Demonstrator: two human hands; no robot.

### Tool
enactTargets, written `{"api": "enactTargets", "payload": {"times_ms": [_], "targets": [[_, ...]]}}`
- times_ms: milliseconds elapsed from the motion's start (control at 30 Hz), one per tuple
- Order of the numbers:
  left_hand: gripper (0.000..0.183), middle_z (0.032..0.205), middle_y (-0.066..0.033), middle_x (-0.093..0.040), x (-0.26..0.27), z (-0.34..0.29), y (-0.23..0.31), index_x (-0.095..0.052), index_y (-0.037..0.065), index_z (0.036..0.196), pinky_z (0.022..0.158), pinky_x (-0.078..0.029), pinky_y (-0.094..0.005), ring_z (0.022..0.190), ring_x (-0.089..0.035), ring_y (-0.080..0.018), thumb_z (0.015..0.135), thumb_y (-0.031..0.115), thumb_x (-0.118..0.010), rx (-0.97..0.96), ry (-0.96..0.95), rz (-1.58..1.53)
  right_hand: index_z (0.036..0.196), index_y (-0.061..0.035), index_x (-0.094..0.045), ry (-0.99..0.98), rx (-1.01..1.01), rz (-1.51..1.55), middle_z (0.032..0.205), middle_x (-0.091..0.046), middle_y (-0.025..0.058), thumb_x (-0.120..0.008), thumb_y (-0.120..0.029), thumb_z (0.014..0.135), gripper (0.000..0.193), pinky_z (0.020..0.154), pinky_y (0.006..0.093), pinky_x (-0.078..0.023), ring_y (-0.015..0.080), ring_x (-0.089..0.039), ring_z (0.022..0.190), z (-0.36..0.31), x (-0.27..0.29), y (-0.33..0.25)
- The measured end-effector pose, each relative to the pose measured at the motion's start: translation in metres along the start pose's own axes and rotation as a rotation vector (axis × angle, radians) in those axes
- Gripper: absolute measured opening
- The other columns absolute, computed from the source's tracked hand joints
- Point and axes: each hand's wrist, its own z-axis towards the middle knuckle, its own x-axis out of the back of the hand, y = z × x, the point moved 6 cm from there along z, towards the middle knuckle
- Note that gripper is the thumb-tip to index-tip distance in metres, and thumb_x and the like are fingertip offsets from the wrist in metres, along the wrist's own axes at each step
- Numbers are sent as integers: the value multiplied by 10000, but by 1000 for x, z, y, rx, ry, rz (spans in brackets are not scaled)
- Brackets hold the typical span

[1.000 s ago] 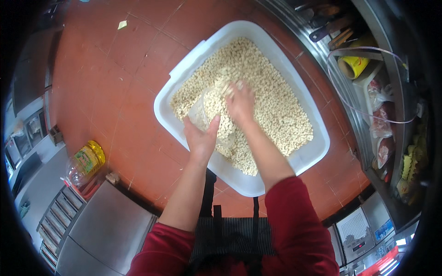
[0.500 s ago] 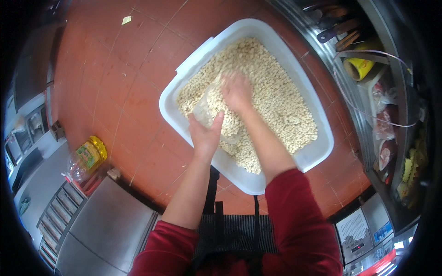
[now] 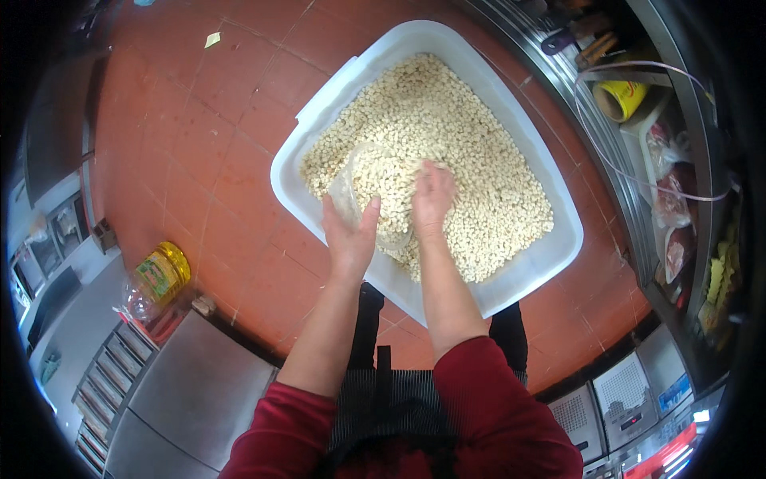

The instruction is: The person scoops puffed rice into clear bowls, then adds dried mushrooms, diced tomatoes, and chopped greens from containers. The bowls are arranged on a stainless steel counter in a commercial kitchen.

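A large white plastic tub [image 3: 562, 254] holds a broad layer of pale, cream-coloured kernels [image 3: 495, 191], exact kind unclear. At the left part of the tub is a clear plastic bag [image 3: 345, 194] with a heap of the same kernels in it. My left hand [image 3: 351, 238] holds this bag from its near side, thumb on the right and a finger on the left. Just right of the bag, my right hand [image 3: 433, 195] reaches down among the kernels. Its fingertips are blurred and partly hidden, so whether they close on any kernels does not show.
The tub stands on a red tiled floor [image 3: 215, 160]. A bottle of yellow oil [image 3: 163, 271] stands at the left, by a steel cabinet [image 3: 195, 383]. Along the right runs a metal shelf with a yellow roll [image 3: 621, 100] and bagged meat [image 3: 672, 203].
My right hand has moved nearer and to the right, from the bag's far side to its right side. My left hand stays on the bag. The view has shifted slightly.
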Motion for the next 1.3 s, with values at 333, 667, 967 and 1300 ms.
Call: {"api": "enactTargets", "payload": {"times_ms": [333, 667, 967, 1300], "targets": [[716, 1383, -171, -310, 13, -20, -32, -205, 0, 1382, 920, -399, -431, 1251, -348, -300, 842, 294, -571, 238, -402, -896, 1015, -28, -603, -256, 442, 74, 1221, -478, 186, -565, -93, 808, 220, 928, 398, -377, 350, -472, 1104, -101, 115, -121], [615, 1328, -128, -388, -21, -20, -8, -289, 19, 1347, 988, -334, -475, 1211, -390, -306, 859, 333, -491, 375, -814, -1304, 1020, 18, -606, -196, -10, 122, 1295, -444, 198, -551, -133, 871, 218, 857, 303, -433, 230, -518, 1094, -97, 197, -40], [514, 1259, -167, -461, 62, -80, 79, -338, -41, 1315, 947, -393, -373, 1145, -466, -254, 879, 178, -498, -88, -559, -775, 849, -10, -622, -182, -55, 22, 652, -623, 95, -608, -177, 836, 169, 558, 308, -462, 184, -583, 572, -153, 273, -83], [512, 1192, -141, -519, 108, -224, 211, -353, -33, 1304, 814, -495, -355, 1062, -537, -231, 917, 276, -480, -6, -424, -943, 884, 2, -600, 10, 167, 530, 771, -576, 29, -536, -138, 886, 155, 581, 209, -436, 66, -527, 648, -153, 551, -169]]}}
